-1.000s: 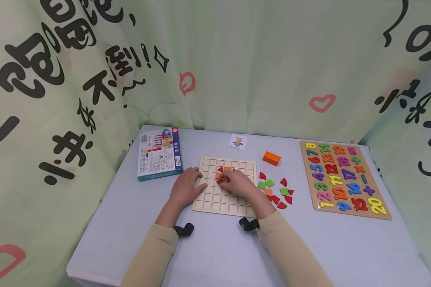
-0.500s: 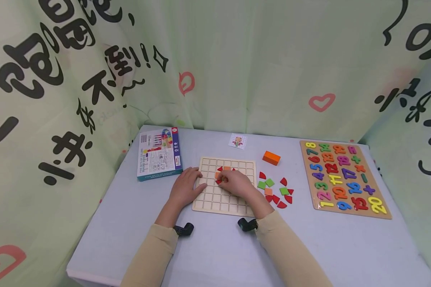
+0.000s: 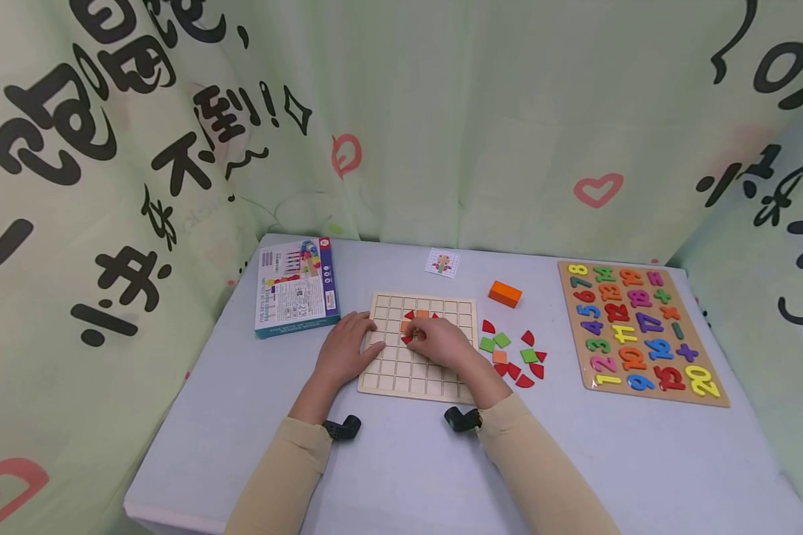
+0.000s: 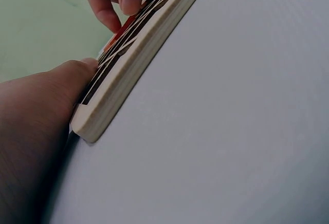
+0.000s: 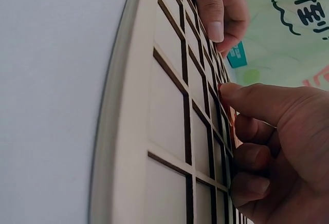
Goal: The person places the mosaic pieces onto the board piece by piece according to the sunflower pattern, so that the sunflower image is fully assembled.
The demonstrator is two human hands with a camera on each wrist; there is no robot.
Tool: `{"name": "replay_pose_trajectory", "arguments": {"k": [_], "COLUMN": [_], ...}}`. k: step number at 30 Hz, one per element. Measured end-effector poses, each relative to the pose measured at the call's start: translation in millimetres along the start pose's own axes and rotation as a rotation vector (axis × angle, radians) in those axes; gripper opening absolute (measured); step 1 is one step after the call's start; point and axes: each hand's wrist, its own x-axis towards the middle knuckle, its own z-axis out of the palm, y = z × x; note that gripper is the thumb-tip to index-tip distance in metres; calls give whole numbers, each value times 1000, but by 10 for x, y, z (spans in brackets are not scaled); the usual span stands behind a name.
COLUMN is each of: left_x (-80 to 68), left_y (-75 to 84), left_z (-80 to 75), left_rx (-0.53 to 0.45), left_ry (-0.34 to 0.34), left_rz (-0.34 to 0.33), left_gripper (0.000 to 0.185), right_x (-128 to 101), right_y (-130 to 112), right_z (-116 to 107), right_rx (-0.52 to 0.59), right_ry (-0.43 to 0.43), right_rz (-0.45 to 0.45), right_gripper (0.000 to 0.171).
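A wooden grid board (image 3: 388, 375) lies on the table in the head view. My left hand (image 3: 344, 345) rests at its left edge, fingers extended, thumb over the rim. Over the board's middle, my right hand (image 3: 443, 343) has curled fingers and pinches a small red quarter-circle piece (image 3: 406, 339) at a grid cell. That piece is mostly covered by the thumb (image 5: 247, 96) in the right wrist view. Beside it on the grid sit orange squares (image 3: 423, 314) and more red pieces (image 3: 410, 315), partly hidden by the right hand.
Loose red pieces (image 3: 528, 338), green squares (image 3: 502, 339) and an orange square (image 3: 500, 357) lie right of the board. Behind are a pattern card (image 3: 443, 263) and an orange block (image 3: 505, 294). A box (image 3: 297, 290) stands left, a number puzzle (image 3: 632, 339) right.
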Motion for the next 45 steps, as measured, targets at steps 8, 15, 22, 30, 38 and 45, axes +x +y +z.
{"name": "replay_pose_trajectory", "arguments": {"k": [8, 15, 22, 30, 38, 45], "left_x": [8, 10, 5, -1, 0, 2], "left_y": [-9, -7, -8, -6, -1, -12], "left_z": [10, 13, 10, 9, 2, 21], "left_rx": [1, -6, -5, -8, -11, -5], "left_ry": [3, -1, -7, -12, -13, -13], "left_rz": [-3, -14, -12, -21, -24, -20], "left_gripper": [41, 42, 43, 43, 43, 43], "right_x": [-60, -226, -484, -787, -965, -982], "right_y": [30, 111, 334, 745, 1082, 1220], "right_z": [-14, -179, -429, -671, -733, -698], "right_rx": [49, 22, 21, 68, 44, 28], "right_ry": [11, 34, 73, 88, 88, 49], "right_rz": [23, 30, 82, 158, 186, 218], "right_gripper": [11, 14, 20, 26, 29, 27]}}
